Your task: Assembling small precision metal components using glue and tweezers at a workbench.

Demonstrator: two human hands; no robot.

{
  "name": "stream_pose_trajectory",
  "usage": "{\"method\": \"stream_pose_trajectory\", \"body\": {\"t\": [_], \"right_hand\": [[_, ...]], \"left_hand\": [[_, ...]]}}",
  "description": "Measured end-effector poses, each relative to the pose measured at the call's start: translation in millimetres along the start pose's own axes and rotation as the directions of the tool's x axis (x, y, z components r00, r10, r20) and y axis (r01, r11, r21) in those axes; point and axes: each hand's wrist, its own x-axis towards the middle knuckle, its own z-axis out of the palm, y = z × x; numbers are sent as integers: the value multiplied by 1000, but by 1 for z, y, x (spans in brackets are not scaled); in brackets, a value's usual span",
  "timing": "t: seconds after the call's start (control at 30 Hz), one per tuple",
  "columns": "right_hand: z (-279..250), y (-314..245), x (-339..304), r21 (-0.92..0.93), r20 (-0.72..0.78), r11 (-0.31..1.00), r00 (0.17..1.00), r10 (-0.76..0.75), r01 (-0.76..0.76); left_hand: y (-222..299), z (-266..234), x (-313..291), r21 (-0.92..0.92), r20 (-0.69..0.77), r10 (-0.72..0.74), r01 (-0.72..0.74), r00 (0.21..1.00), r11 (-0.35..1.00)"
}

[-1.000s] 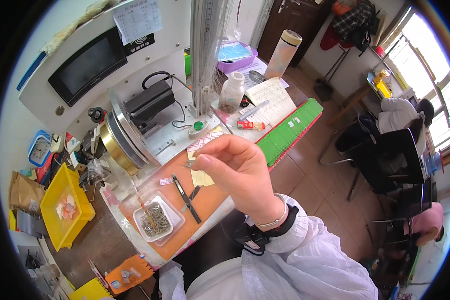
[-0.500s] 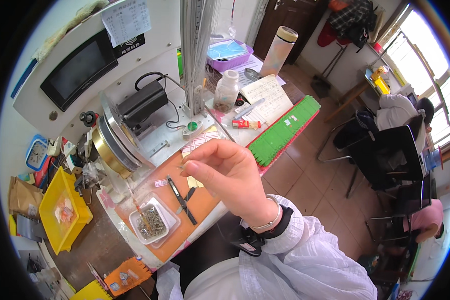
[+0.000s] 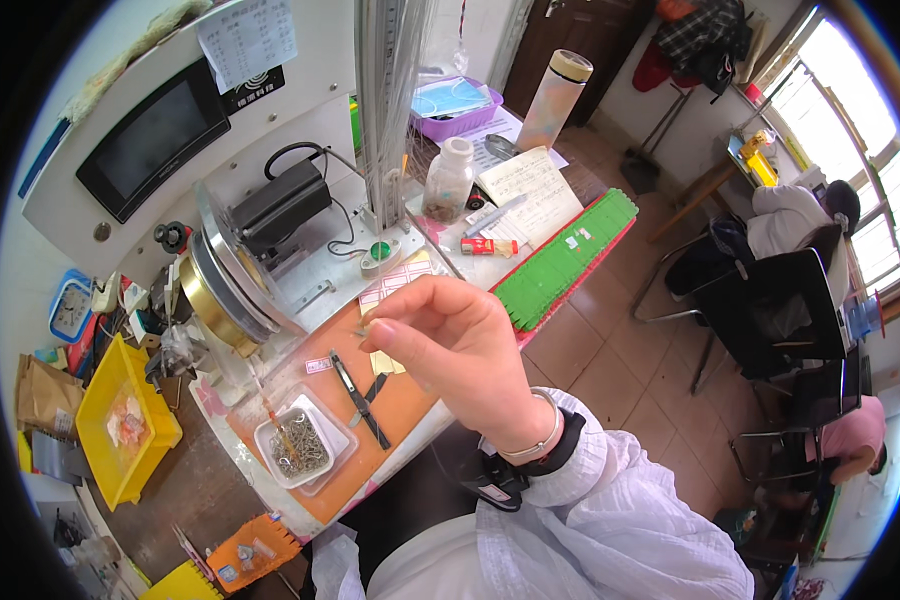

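Observation:
My right hand is raised over the workbench, thumb and fingertips pinched on a tiny thin metal piece. It hovers above an orange mat. Black tweezers lie on the mat, and beside them is a small white tray of small metal parts. A machine with a brass-coloured wheel and a black motor stands just left of the hand. My left hand is out of view.
A dark screen sits on the white housing behind the machine. A glass bottle, an open notebook and a green rack lie to the right. A yellow bin is at left. A person sits far right.
My right hand has stayed raised with the same pinch and has drifted only slightly to the left in the view. Nothing on the bench has moved.

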Motion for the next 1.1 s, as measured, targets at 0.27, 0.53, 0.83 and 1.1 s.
{"method": "stream_pose_trajectory", "body": {"t": [0.27,0.53,0.83,1.1], "right_hand": [[2,-1,0,-14,6,1000,1000,20,-20],[4,-1,-1,-4,3,1000,1000,-8,8],[9,-1,-1,-11,2,1000,1000,16,-16],[9,1,0,-5,6,1000,1000,-3,3]], "left_hand": [[22,14,26,258,-134,-208,237,969,937],[16,14,18,199,-97,-165,182,981,963],[20,-2,28,296,14,-118,109,993,949],[21,-5,32,77,-57,-239,243,969,967]]}}
